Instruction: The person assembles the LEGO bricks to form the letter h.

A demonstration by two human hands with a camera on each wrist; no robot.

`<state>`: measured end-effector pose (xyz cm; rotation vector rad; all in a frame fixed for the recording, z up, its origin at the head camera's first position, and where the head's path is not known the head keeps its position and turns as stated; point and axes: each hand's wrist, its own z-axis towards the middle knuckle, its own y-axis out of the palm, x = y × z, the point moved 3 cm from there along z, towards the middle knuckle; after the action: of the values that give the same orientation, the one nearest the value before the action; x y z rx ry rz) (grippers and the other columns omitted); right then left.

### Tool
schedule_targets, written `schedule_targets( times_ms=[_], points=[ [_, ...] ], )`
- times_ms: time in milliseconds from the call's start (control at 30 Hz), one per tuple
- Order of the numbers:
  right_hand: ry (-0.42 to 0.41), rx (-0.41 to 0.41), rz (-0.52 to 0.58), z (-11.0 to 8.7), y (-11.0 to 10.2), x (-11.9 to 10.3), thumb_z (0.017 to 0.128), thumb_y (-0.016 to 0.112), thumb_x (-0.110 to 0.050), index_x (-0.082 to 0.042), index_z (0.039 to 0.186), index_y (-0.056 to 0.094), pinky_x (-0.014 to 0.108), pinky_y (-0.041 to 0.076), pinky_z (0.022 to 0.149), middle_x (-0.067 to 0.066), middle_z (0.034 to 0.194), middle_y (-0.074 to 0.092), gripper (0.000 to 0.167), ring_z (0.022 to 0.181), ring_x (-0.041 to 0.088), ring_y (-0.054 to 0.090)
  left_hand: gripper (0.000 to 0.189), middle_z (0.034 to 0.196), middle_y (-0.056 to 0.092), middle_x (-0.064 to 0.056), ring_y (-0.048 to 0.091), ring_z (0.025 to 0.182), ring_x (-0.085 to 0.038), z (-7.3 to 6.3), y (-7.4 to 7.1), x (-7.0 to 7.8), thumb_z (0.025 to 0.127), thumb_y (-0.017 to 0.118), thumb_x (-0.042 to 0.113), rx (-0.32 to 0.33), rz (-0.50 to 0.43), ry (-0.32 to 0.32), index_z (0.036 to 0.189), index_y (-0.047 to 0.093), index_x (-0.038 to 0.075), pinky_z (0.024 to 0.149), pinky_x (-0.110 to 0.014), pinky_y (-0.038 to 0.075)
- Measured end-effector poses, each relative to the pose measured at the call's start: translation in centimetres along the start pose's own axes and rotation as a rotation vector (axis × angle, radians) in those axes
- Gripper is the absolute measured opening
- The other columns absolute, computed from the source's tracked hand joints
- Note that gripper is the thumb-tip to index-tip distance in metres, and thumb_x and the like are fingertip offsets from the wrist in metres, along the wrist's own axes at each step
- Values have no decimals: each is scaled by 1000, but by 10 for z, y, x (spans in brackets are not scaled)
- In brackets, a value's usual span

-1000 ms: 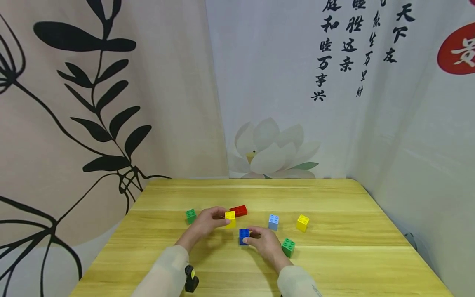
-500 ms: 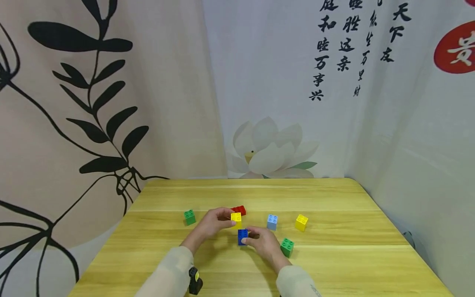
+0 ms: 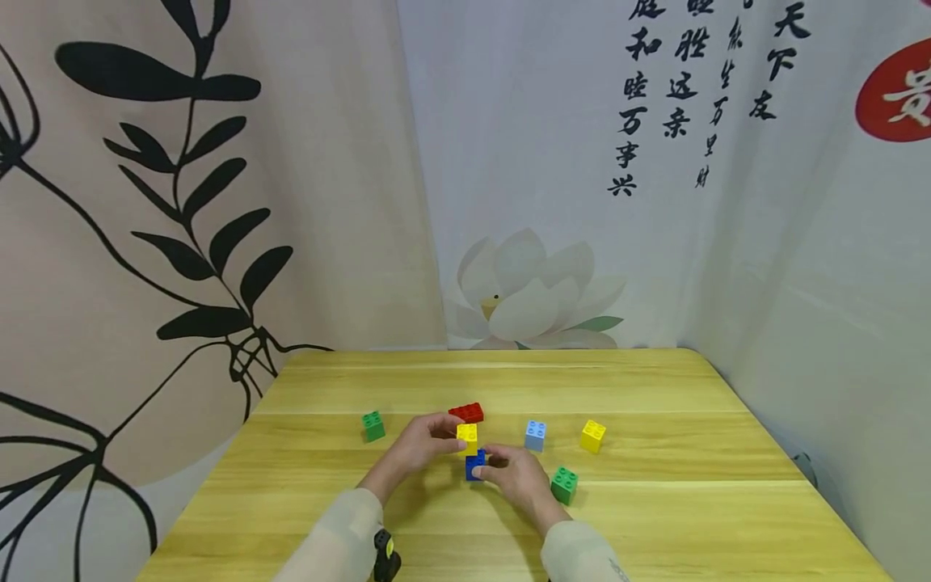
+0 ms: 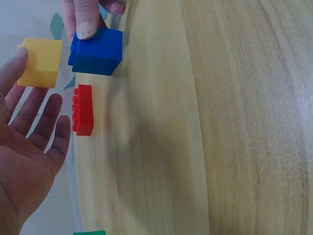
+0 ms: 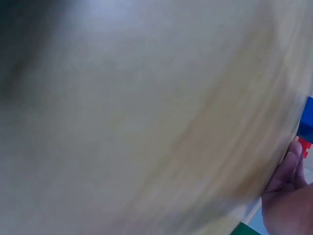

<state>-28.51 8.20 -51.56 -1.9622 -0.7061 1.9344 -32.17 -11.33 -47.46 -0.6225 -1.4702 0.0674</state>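
Note:
My left hand [image 3: 416, 447] pinches a yellow toy brick [image 3: 467, 437] between thumb and fingers, its other fingers spread in the left wrist view. A dark blue toy brick [image 3: 474, 466] is held by my right hand [image 3: 520, 478], thumb on its near side. In the head view the yellow brick overlaps the top of the blue one. The left wrist view shows a small gap between the yellow brick [image 4: 42, 63] and the studded side of the blue brick [image 4: 99, 51]. Only a corner of the blue brick [image 5: 307, 121] enters the right wrist view.
Behind the hands lies a red brick [image 3: 468, 412]. A green brick [image 3: 373, 426] sits to the left. Towards the right stand a light blue brick [image 3: 535, 436], another yellow brick [image 3: 592, 436] and a second green brick [image 3: 564, 485] beside the right hand. All rest on the wooden table [image 3: 691, 517].
My left hand has carried the yellow brick rightward and slightly nearer, from beside the red brick to above the blue brick. The right hand and blue brick have stayed nearly still.

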Motion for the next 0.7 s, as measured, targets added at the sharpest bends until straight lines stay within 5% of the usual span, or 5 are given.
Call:
schedule_targets(
  times_ms=[700],
  points=[
    [-7, 11, -7, 1, 1, 0, 85, 78, -41, -19, 126, 69, 53, 49, 90, 6, 115, 69, 47, 107, 29, 62, 32, 106, 68, -1, 61, 98, -20, -2, 8, -6, 90, 75, 26, -21, -40, 7, 117, 68, 10, 91, -44, 50]
  ],
)
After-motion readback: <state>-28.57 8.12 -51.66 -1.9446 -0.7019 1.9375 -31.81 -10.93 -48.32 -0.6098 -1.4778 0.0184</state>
